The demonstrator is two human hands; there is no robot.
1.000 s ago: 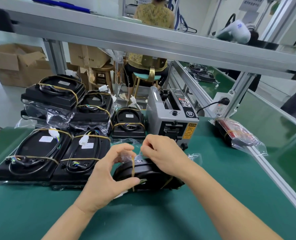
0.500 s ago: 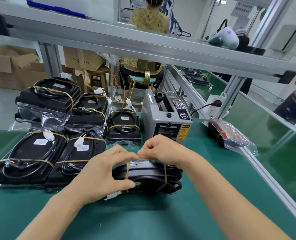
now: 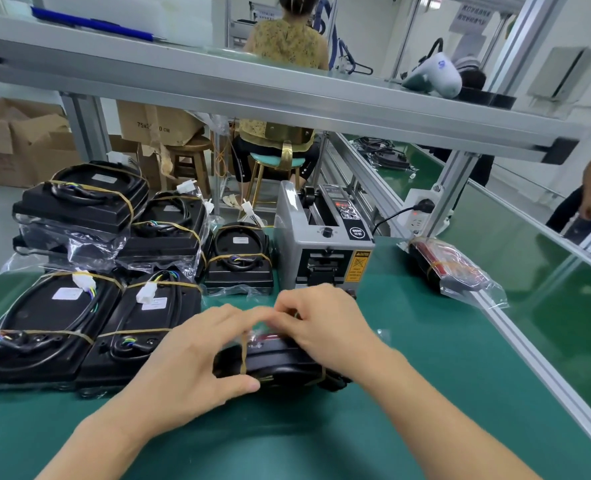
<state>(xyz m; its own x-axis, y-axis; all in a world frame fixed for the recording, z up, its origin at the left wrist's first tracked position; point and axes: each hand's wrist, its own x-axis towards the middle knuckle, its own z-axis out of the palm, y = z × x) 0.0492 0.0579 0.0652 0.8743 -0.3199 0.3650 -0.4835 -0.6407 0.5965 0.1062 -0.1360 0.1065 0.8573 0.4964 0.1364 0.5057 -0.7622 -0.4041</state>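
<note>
At the middle of the green mat [image 3: 432, 362], right in front of us, the black unit [image 3: 280, 367] lies flat, with one rubber band [image 3: 243, 355] stretched over its left end and a second band [image 3: 322, 373] at its right. Our left hand [image 3: 197, 355] arches over it, thumb braced on the near edge. Our right hand [image 3: 325, 329] curls down over the far edge, and both sets of fingertips meet up there. We cannot tell whether they pinch band or clear film, because it is blurred.

Here is the worry. That left band sits close to the rounded end, so if we let go unevenly it could roll off the corner and snap loose. The thumb is the only brace, and a slip there could send the unit skidding toward the banded units [image 3: 55, 327] just beside it on our left. Further out, the tape dispenser [image 3: 321, 251] stands near behind our knuckles, so a freed band could flick straight into it.
</note>
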